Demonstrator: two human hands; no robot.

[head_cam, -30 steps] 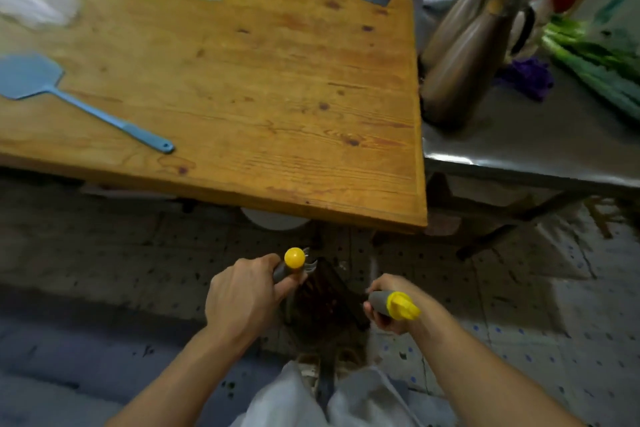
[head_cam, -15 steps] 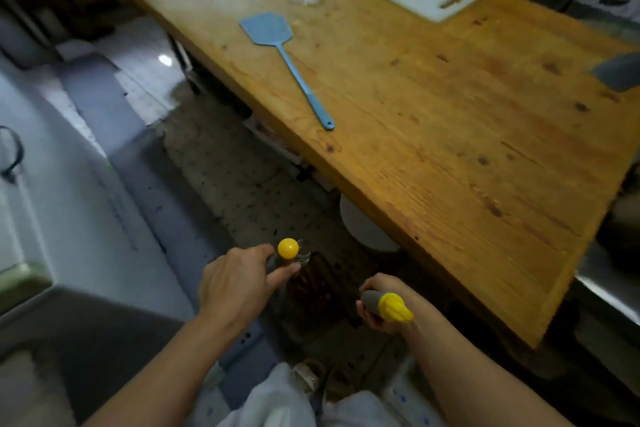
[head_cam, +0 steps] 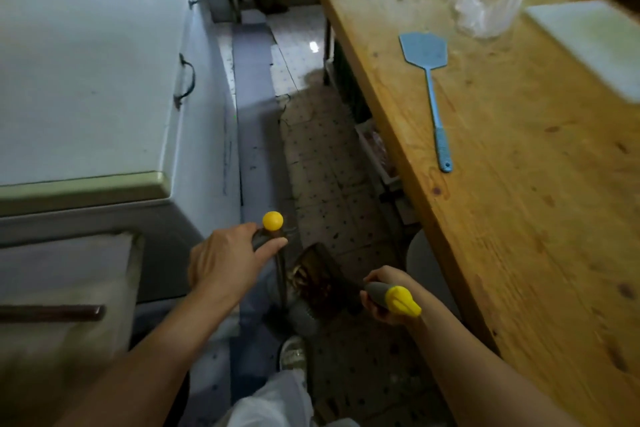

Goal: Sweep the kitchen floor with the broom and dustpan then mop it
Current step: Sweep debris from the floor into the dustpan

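My left hand [head_cam: 227,262] grips a grey handle topped with a yellow ball [head_cam: 272,220]; its thin dark shaft runs straight down toward the floor. My right hand [head_cam: 382,293] grips a second grey handle with a yellow end cap [head_cam: 401,300]. Between the two hands, low over the floor, sits a dark dustpan [head_cam: 320,274] with brown debris in it. Which handle belongs to the broom and which to the dustpan I cannot tell. The speckled tile floor [head_cam: 325,163] runs ahead in a narrow aisle.
A white chest freezer [head_cam: 86,62] with a black lid handle stands on my left. A long wooden table [head_cam: 519,166] on my right carries a blue fly swatter [head_cam: 431,87], a clear plastic bag [head_cam: 486,10] and a white cutting board [head_cam: 595,42]. My shoe [head_cam: 293,354] stands below.
My view has swung left from the table and steel counter to the aisle and freezer. Both hands keep the same grip on the two handles.
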